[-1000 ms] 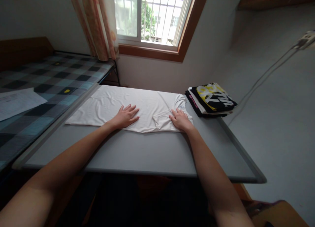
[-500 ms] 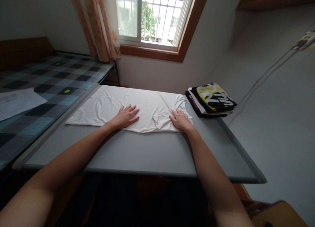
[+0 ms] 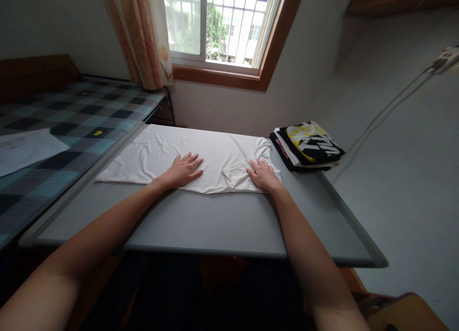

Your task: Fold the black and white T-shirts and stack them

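A white T-shirt (image 3: 215,156) lies across the far half of the grey table (image 3: 215,223), partly folded into a long strip, its collar at the right and its hem at the left. My left hand (image 3: 184,171) rests flat on the middle of the shirt, fingers spread. Near the collar, my right hand (image 3: 264,174) lies flat on the folded sleeve part, fingers apart. Neither hand grips the cloth. Small wrinkles run through the shirt's left half.
A stack of folded clothes (image 3: 308,147) sits at the table's right back corner. Left of the table is a bed with a checked mattress (image 3: 118,113) and papers (image 3: 28,149). A cable (image 3: 387,104) hangs along the right wall. A window (image 3: 229,29) is behind.
The curtain by the window has shifted slightly. Both hands and the T-shirt stay in place.
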A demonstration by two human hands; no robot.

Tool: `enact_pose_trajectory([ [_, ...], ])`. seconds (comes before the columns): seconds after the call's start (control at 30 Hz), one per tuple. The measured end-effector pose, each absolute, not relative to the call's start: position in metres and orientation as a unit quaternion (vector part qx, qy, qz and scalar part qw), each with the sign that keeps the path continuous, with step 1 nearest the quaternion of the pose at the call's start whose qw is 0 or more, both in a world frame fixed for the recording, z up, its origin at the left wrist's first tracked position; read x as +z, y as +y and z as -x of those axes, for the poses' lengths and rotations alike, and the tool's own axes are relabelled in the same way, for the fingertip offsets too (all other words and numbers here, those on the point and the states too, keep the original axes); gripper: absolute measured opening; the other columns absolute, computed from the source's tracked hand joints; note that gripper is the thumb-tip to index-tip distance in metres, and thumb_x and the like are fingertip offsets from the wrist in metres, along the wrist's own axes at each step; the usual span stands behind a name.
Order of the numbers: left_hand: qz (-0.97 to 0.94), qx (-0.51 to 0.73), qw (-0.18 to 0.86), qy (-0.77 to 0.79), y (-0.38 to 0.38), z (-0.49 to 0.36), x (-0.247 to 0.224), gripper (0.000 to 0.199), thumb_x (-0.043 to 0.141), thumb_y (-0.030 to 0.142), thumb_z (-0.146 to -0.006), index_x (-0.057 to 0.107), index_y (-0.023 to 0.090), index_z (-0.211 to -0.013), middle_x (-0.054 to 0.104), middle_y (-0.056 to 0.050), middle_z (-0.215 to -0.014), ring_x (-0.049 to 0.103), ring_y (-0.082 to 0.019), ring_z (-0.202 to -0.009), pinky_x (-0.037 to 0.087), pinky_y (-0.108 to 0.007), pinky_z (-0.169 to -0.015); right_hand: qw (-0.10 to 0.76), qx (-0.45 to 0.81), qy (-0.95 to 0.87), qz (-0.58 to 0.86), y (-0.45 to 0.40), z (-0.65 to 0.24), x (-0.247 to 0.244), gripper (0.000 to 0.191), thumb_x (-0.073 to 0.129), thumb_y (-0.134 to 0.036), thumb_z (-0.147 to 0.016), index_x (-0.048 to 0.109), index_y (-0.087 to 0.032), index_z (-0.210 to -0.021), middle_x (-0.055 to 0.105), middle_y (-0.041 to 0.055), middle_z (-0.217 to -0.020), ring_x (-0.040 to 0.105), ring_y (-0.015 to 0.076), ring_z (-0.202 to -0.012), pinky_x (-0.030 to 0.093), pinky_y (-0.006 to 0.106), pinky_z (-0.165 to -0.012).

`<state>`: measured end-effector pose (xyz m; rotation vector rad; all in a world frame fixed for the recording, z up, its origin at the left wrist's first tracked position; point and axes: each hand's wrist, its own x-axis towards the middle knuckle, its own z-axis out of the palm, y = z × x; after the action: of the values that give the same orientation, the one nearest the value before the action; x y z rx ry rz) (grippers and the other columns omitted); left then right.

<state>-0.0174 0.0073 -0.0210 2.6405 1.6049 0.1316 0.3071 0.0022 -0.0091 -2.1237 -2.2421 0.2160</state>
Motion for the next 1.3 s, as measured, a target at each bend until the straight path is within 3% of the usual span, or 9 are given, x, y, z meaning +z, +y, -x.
enact_pose_trajectory([
  [1.3,-0.854,0.035,0.02,0.518,0.0087,0.0197,-0.0223,0.059,0.03,0.052,-0.102,0.037,0.023,-0.153,0.029,-0.01,-0.162,0.023,-0.031,-0.15,0.017,-0.056,-0.119,0.029,0.081,-0.723,0.685,0.002,-0.3061,-0.0091,0.06,0.036,-0.044,-0.101,0.038,-0.017,-0.154,0.028,0.0162,-0.163,0.022,0.0358,-0.149,0.022,0.052,-0.118],
])
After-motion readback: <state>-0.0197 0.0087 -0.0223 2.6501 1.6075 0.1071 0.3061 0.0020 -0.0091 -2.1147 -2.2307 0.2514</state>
